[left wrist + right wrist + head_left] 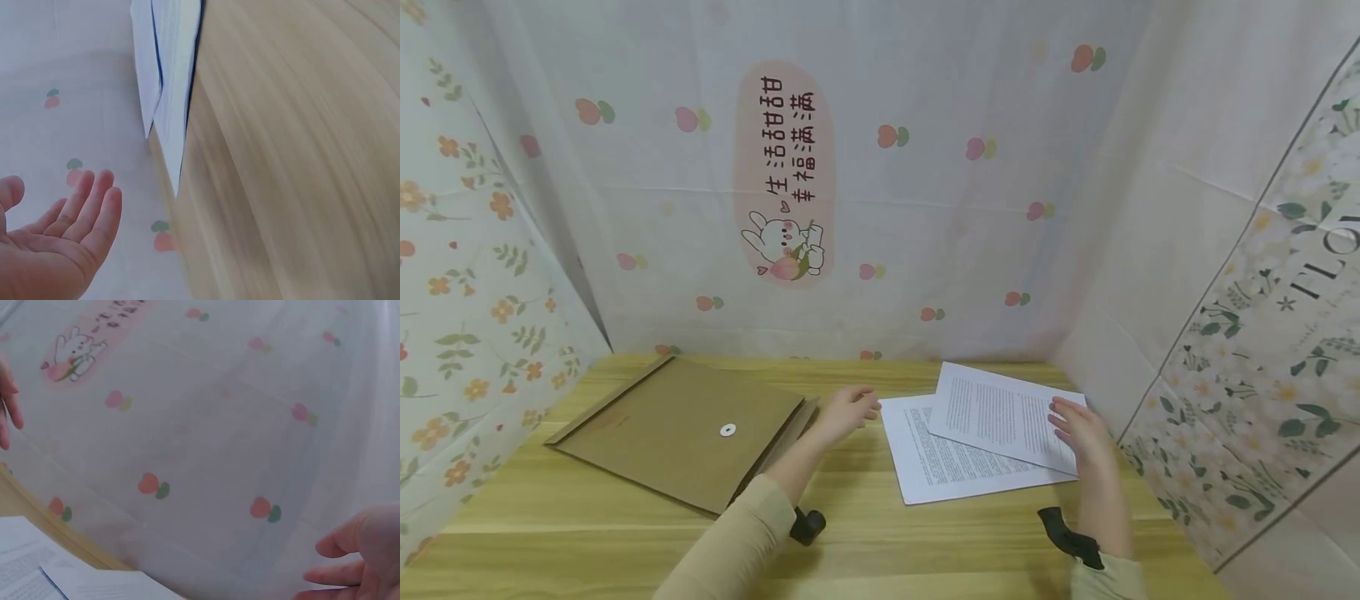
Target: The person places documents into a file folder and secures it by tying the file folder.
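Observation:
Two printed paper stacks lie on the table, the upper stack (988, 421) slanting across the lower stack (917, 467). Beside their left edge my left hand (847, 412) hovers with fingers loosely extended and nothing in them. In the left wrist view this hand (69, 247) shows its palm, apart from the paper corners (172, 106). My right hand (1081, 429) is over the right end of the upper stack, overlapping it in the head view. The right wrist view shows that hand (369, 556) with spread, unladen fingers, and the sheets (28, 556) lower left.
A brown kraft document envelope (677, 433) with a white round button (727, 430) lies at the left, its opening facing right. Beneath everything is a wood-grain table (880, 550). Patterned cloth walls (925, 233) enclose the back and both sides. Black straps (1067, 537) sit at both wrists.

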`<action>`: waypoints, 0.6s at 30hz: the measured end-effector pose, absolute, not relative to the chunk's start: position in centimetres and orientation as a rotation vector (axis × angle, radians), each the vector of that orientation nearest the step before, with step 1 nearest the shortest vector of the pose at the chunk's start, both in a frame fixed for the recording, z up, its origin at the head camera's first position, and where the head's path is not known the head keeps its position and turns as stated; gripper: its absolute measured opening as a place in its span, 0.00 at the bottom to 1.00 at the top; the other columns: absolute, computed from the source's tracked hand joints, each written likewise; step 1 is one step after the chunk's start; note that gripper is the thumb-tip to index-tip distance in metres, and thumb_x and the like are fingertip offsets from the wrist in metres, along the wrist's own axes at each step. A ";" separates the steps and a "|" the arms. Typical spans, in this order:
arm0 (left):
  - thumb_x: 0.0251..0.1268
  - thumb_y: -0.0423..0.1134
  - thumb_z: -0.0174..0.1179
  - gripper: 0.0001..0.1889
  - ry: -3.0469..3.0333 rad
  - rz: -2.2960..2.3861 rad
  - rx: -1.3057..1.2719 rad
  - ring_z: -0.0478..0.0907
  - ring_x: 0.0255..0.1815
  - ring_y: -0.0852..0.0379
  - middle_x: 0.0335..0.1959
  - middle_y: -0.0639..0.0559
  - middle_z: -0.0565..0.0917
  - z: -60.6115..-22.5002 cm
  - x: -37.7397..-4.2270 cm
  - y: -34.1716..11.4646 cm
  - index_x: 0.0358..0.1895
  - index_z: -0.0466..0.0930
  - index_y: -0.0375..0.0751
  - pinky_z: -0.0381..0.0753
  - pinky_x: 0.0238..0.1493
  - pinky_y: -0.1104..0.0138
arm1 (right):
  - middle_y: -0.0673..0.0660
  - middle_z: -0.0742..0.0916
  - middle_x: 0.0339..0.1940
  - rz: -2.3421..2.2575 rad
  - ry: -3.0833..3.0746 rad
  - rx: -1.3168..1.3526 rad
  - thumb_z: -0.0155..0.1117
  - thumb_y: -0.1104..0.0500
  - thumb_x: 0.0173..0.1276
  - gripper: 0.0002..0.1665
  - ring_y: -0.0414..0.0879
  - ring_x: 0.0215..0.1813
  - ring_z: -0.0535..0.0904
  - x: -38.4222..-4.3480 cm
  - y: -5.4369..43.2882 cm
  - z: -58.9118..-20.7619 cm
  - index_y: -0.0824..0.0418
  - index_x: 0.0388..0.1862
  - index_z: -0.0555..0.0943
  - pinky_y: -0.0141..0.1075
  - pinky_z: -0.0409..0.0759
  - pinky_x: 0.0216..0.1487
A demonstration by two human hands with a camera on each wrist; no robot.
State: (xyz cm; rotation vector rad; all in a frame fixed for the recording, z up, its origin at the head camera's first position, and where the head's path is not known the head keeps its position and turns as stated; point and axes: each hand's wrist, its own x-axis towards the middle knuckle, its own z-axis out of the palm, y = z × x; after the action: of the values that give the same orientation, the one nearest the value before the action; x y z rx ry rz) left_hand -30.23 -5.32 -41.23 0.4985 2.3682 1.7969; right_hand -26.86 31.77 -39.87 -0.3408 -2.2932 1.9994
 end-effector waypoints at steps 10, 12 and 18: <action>0.74 0.38 0.48 0.24 2.332 1.877 0.388 0.80 0.46 0.37 0.45 0.29 0.81 -43.0 -32.3 -1.3 0.61 0.65 0.18 0.80 0.47 0.51 | 0.69 0.57 0.74 1.891 -2.299 -0.502 0.40 0.51 0.77 0.36 0.63 0.74 0.49 -26.4 34.2 -40.7 0.71 0.74 0.51 0.52 0.44 0.73; 0.74 0.39 0.49 0.23 2.332 1.874 0.353 0.80 0.47 0.39 0.46 0.32 0.81 -43.2 -32.5 -0.7 0.60 0.66 0.20 0.80 0.48 0.52 | 0.68 0.56 0.75 1.876 -2.292 -0.530 0.40 0.49 0.77 0.36 0.63 0.74 0.49 -26.5 34.6 -41.1 0.70 0.74 0.50 0.52 0.44 0.73; 0.74 0.40 0.48 0.24 2.254 1.943 0.295 0.77 0.53 0.37 0.51 0.31 0.79 -44.0 -32.8 1.0 0.62 0.66 0.23 0.78 0.52 0.52 | 0.70 0.54 0.75 1.785 -2.315 -0.534 0.39 0.48 0.77 0.37 0.65 0.74 0.47 -26.8 35.5 -42.2 0.69 0.75 0.50 0.54 0.44 0.72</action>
State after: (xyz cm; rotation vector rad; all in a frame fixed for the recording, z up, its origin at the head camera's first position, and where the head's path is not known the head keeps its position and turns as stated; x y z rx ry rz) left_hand -32.80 1.04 -43.97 0.2945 2.2536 1.9426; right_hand -26.85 35.55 -42.16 -0.5337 -2.3147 1.7846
